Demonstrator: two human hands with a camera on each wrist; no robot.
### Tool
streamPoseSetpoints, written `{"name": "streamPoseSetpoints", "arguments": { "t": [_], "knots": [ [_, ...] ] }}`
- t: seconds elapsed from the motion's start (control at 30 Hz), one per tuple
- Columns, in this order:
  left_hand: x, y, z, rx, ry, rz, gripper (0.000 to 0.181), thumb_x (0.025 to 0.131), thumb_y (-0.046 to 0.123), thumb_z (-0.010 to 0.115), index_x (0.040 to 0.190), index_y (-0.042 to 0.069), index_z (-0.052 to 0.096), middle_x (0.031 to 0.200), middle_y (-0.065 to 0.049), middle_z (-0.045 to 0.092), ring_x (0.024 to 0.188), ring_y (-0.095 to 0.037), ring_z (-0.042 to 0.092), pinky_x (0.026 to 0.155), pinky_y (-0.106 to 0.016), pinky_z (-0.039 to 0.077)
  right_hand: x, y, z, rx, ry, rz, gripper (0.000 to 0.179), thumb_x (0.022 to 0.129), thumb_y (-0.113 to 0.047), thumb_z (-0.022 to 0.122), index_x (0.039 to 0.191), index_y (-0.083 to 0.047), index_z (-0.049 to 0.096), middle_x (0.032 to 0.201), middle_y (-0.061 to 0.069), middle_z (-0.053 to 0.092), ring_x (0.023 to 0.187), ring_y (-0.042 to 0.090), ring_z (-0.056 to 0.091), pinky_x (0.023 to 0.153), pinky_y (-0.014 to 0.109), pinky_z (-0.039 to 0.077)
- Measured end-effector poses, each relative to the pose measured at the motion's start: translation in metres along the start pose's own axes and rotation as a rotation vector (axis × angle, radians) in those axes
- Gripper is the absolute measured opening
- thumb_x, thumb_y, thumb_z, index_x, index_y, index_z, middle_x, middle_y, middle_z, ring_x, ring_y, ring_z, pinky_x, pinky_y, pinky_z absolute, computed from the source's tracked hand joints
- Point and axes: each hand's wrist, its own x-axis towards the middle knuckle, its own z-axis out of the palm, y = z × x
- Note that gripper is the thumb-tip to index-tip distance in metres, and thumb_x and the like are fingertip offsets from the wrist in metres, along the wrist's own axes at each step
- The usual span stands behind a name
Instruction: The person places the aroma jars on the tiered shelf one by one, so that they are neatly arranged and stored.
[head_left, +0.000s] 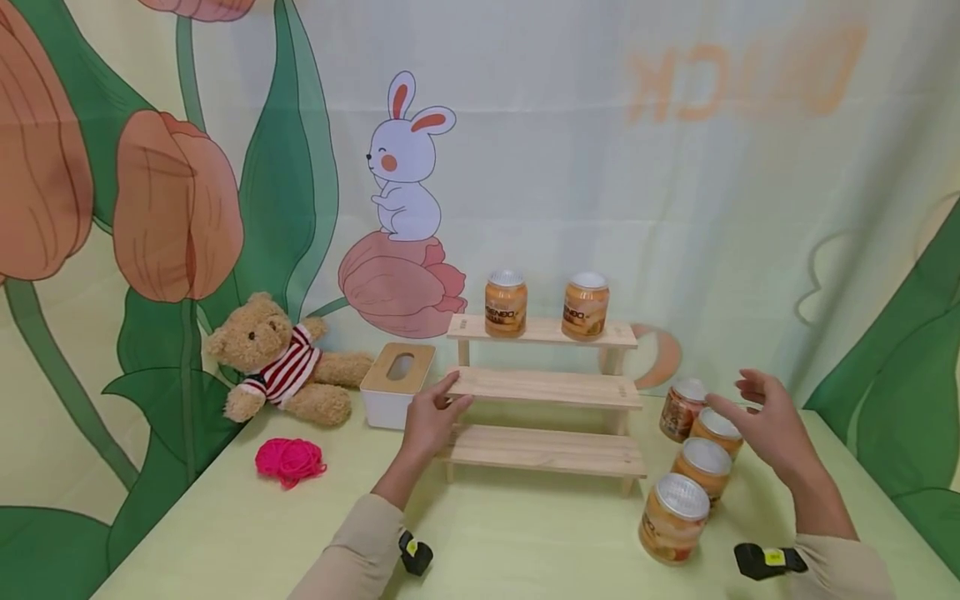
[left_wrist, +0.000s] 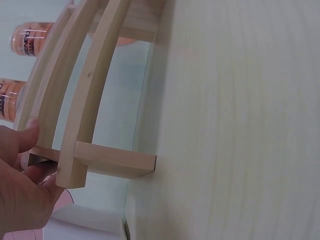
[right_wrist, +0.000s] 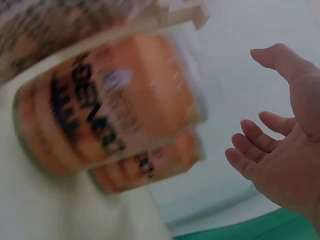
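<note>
A three-step wooden display rack (head_left: 543,386) stands on the table. My left hand (head_left: 431,423) grips the left end of its middle step, thumb on top and fingers beneath in the left wrist view. Two orange cans, one (head_left: 506,304) at left and another (head_left: 585,306) at right, stand upright on the top step. To the right of the rack, several cans form a row; the nearest can (head_left: 672,518) is orange, while the farthest can (head_left: 682,410) looks redder. My right hand (head_left: 772,421) hovers beside the far cans with fingers spread, holding nothing.
Left of the rack stands a white tissue box (head_left: 397,385) with a wooden lid. A teddy bear (head_left: 288,362) in a striped shirt leans near the backdrop. Pink yarn (head_left: 289,461) lies in front of it. A printed curtain (head_left: 555,150) hangs behind the table.
</note>
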Motion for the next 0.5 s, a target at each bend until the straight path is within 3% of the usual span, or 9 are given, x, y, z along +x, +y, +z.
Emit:
{"name": "streamPoseSetpoints", "arguments": {
  "t": [0.3, 0.43, 0.5],
  "knots": [
    [0.0, 0.002, -0.003, -0.013, -0.005, 0.004, 0.052, 0.092, 0.022, 0.074, 0.141, 0.015, 0.06, 0.123, -0.016, 0.068, 0.086, -0.015, 0.064, 0.055, -0.02, 0.043, 0.003, 0.055, 0.004, 0.019, -0.13, 0.089, 0.096, 0.098, -0.04, 0.064, 0.154, 0.014, 0.008, 0.147, 0.041, 0.029, 0.134, 0.054, 0.03, 0.097, 0.055, 0.041],
    [0.0, 0.002, -0.003, -0.015, -0.014, 0.003, 0.052, 0.092, 0.023, 0.074, 0.142, 0.014, 0.059, 0.122, -0.016, 0.068, 0.084, -0.014, 0.063, 0.054, -0.02, 0.043, 0.003, 0.066, 0.006, 0.023, -0.128, 0.087, 0.092, 0.097, -0.036, 0.067, 0.152, 0.016, 0.014, 0.145, 0.041, 0.032, 0.13, 0.051, 0.036, 0.086, 0.028, 0.046],
    [0.0, 0.002, -0.004, -0.016, -0.012, -0.001, 0.053, 0.092, 0.023, 0.075, 0.142, 0.015, 0.059, 0.123, -0.016, 0.068, 0.085, -0.013, 0.064, 0.056, -0.02, 0.044, 0.003, 0.07, 0.008, 0.039, -0.125, 0.083, 0.088, 0.097, -0.034, 0.068, 0.15, 0.017, 0.019, 0.142, 0.039, 0.036, 0.123, 0.04, 0.046, 0.078, 0.018, 0.045]
  ]
}}
